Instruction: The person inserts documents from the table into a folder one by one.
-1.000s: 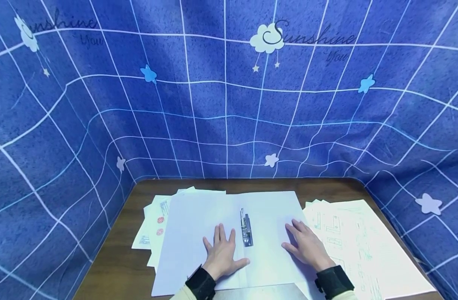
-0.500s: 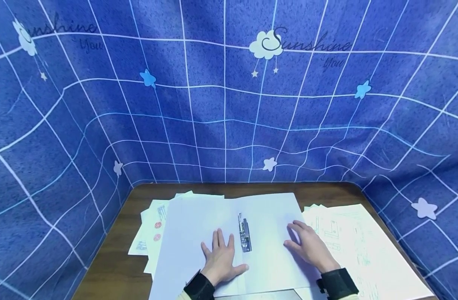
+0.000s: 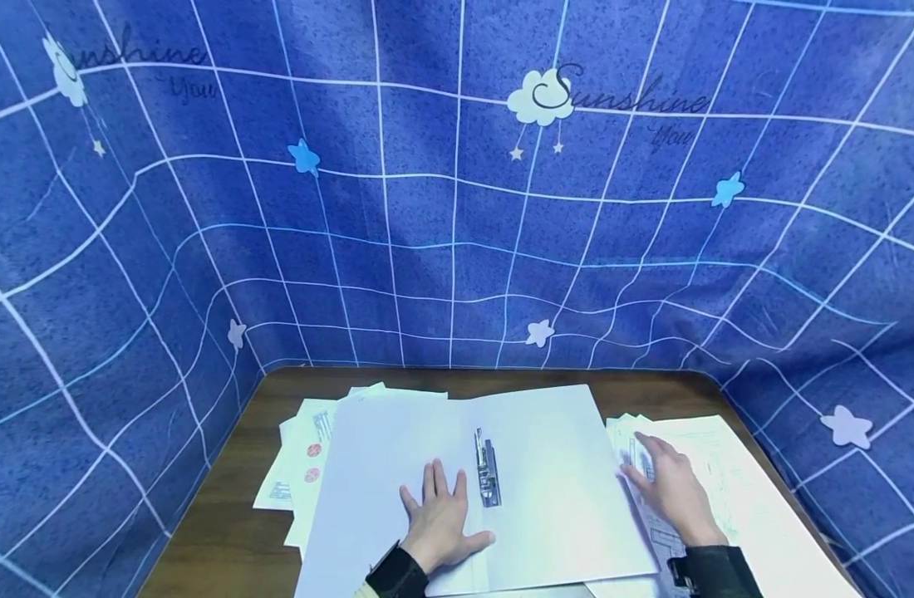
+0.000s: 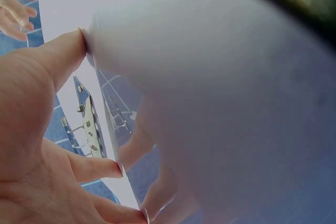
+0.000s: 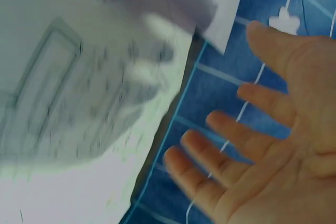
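A white file folder (image 3: 554,523) lies spread flat in the middle of the table, with a metal lever clip (image 3: 488,472) near its fold. My left hand (image 3: 440,523) rests on the left half of the folder, fingers spread and straight. In the left wrist view its fingertips (image 4: 113,169) touch the white surface, and the clip (image 4: 90,124) shows beyond them. To the right, my right hand (image 3: 680,494) hovers over a stack of papers (image 3: 771,540) printed with drawings. The right wrist view shows its fingers (image 5: 226,166) apart and loosely bent, holding nothing.
More papers (image 3: 304,465), some with red round stamps, stick out from under the folder's left side. A grey-white flat edge (image 3: 562,591) shows below the folder's near side. Blue grid-patterned curtain (image 3: 427,208) surrounds the brown wooden table (image 3: 210,531).
My right hand has left the folder's right half and moved right, over the printed papers. My left hand stays on the folder. The head view has shifted slightly.
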`<action>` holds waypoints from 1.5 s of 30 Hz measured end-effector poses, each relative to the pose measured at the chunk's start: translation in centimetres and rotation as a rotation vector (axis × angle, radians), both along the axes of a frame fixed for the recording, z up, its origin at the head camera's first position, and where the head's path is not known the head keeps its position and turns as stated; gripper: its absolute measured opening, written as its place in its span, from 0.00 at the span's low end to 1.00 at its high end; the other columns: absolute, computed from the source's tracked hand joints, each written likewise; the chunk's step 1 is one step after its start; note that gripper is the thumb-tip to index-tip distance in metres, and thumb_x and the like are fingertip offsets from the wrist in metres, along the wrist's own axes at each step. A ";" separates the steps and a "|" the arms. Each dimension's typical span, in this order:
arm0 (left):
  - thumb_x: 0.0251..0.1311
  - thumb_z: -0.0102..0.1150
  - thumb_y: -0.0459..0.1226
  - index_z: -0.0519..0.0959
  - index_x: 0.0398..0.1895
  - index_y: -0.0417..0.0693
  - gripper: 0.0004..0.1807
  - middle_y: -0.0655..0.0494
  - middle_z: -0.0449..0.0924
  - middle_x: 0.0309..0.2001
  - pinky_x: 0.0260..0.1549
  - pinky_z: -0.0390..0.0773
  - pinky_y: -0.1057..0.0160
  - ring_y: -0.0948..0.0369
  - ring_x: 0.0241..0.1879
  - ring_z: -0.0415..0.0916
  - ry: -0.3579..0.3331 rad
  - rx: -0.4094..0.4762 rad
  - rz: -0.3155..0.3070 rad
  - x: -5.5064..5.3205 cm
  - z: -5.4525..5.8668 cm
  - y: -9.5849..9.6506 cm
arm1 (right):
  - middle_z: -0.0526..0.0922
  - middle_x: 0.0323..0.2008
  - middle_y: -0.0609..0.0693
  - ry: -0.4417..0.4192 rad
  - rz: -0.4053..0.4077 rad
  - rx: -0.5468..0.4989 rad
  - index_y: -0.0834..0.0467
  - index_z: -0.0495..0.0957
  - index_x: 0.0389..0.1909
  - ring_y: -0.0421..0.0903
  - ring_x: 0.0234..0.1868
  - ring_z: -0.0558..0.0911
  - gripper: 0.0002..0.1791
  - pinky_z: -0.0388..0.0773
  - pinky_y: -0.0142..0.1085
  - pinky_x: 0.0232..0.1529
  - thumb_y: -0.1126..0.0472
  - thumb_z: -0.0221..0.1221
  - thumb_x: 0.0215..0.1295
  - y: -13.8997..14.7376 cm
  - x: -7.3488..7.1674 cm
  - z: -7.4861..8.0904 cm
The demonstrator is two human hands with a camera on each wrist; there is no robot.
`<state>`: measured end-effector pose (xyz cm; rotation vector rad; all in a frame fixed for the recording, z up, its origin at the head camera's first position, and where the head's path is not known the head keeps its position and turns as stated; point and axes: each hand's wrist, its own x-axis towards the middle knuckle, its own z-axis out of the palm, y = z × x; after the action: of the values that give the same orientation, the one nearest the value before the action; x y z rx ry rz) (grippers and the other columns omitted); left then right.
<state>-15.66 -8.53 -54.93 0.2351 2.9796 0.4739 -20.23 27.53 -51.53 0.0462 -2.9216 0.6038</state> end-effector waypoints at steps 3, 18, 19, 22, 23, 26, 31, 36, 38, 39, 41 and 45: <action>0.48 0.69 0.70 0.67 0.74 0.39 0.59 0.22 0.49 0.76 0.58 0.43 0.14 0.29 0.76 0.44 0.003 0.003 -0.001 0.0 0.1 -0.1 | 0.61 0.68 0.80 -0.125 -0.091 0.019 0.68 0.60 0.74 0.83 0.62 0.65 0.44 0.68 0.73 0.55 0.49 0.67 0.67 1.7 0.2 0.6; 0.49 0.67 0.71 0.67 0.74 0.38 0.59 0.22 0.49 0.76 0.58 0.43 0.14 0.28 0.76 0.44 0.004 0.001 -0.009 0.1 0.1 -0.1 | 0.57 0.59 0.87 -0.404 -0.338 -0.044 0.68 0.49 0.74 0.85 0.56 0.60 0.54 0.66 0.74 0.51 0.41 0.67 0.63 6.4 2.1 -0.1; 0.49 0.67 0.71 0.67 0.75 0.38 0.59 0.22 0.49 0.76 0.58 0.43 0.14 0.28 0.76 0.44 0.004 -0.001 -0.009 0.1 0.0 -0.1 | 0.57 0.58 0.87 -0.413 -0.352 -0.046 0.68 0.49 0.74 0.85 0.55 0.60 0.55 0.66 0.73 0.51 0.41 0.67 0.62 6.5 2.2 -0.3; 0.49 0.67 0.71 0.67 0.75 0.39 0.59 0.23 0.49 0.76 0.58 0.43 0.14 0.29 0.76 0.45 0.000 -0.007 -0.004 0.1 0.1 0.0 | 0.59 0.57 0.88 -0.425 -0.376 -0.052 0.69 0.49 0.73 0.83 0.55 0.60 0.55 0.65 0.73 0.52 0.41 0.68 0.62 6.8 2.5 -0.6; 0.48 0.67 0.71 0.67 0.75 0.39 0.59 0.23 0.49 0.76 0.58 0.43 0.14 0.29 0.76 0.44 -0.001 -0.008 -0.001 0.1 0.2 0.0 | 0.59 0.57 0.88 -0.426 -0.376 -0.055 0.69 0.49 0.73 0.83 0.54 0.60 0.55 0.64 0.73 0.52 0.41 0.67 0.62 6.9 2.5 -0.7; 0.48 0.68 0.71 0.67 0.75 0.40 0.59 0.23 0.49 0.76 0.59 0.43 0.14 0.30 0.77 0.44 -0.007 -0.011 0.007 0.0 0.2 0.0 | 0.60 0.57 0.87 -0.429 -0.376 -0.062 0.69 0.50 0.73 0.83 0.54 0.60 0.55 0.64 0.73 0.52 0.40 0.68 0.62 7.1 2.7 -0.8; 0.48 0.68 0.71 0.67 0.75 0.40 0.59 0.23 0.48 0.77 0.59 0.43 0.15 0.30 0.77 0.44 -0.008 -0.011 0.008 -0.1 0.1 0.0 | 0.62 0.57 0.86 -0.438 -0.390 -0.070 0.70 0.50 0.73 0.82 0.54 0.61 0.56 0.64 0.72 0.51 0.40 0.69 0.60 7.3 2.5 -0.9; 0.48 0.67 0.71 0.67 0.75 0.40 0.59 0.24 0.48 0.77 0.59 0.43 0.15 0.30 0.77 0.44 -0.007 -0.009 0.011 -0.1 0.1 0.0 | 0.64 0.57 0.84 -0.435 -0.414 -0.059 0.70 0.52 0.73 0.81 0.55 0.62 0.56 0.64 0.71 0.52 0.39 0.69 0.59 7.3 2.4 -1.0; 0.48 0.67 0.71 0.67 0.75 0.40 0.59 0.24 0.48 0.77 0.59 0.43 0.15 0.30 0.77 0.44 -0.007 -0.012 0.011 -0.1 0.1 0.0 | 0.64 0.57 0.84 -0.435 -0.421 -0.053 0.70 0.52 0.72 0.81 0.55 0.63 0.56 0.65 0.71 0.52 0.39 0.70 0.59 7.3 2.5 -1.1; 0.48 0.67 0.71 0.67 0.75 0.40 0.59 0.24 0.49 0.77 0.59 0.44 0.15 0.30 0.77 0.44 -0.006 -0.014 0.011 -0.1 0.1 0.0 | 0.64 0.57 0.84 -0.435 -0.423 -0.051 0.70 0.53 0.72 0.81 0.55 0.63 0.56 0.65 0.71 0.52 0.39 0.70 0.58 7.3 2.5 -1.1; 0.48 0.67 0.71 0.67 0.75 0.40 0.59 0.24 0.49 0.77 0.59 0.44 0.15 0.30 0.77 0.45 -0.004 -0.016 0.011 -0.1 0.2 0.1 | 0.65 0.56 0.84 -0.431 -0.423 -0.050 0.70 0.53 0.72 0.80 0.54 0.63 0.56 0.65 0.71 0.52 0.39 0.70 0.58 7.3 2.5 -1.1; 0.48 0.68 0.71 0.67 0.75 0.40 0.59 0.23 0.49 0.76 0.59 0.45 0.15 0.29 0.76 0.45 0.000 -0.020 0.009 0.0 0.2 0.1 | 0.64 0.55 0.85 -0.427 -0.418 -0.049 0.70 0.54 0.71 0.80 0.53 0.63 0.55 0.66 0.71 0.50 0.39 0.70 0.58 7.3 2.5 -1.1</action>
<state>-15.67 -8.42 -54.73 0.2197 2.9854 0.4451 -17.69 34.80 -52.68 -0.7678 -3.1566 0.6766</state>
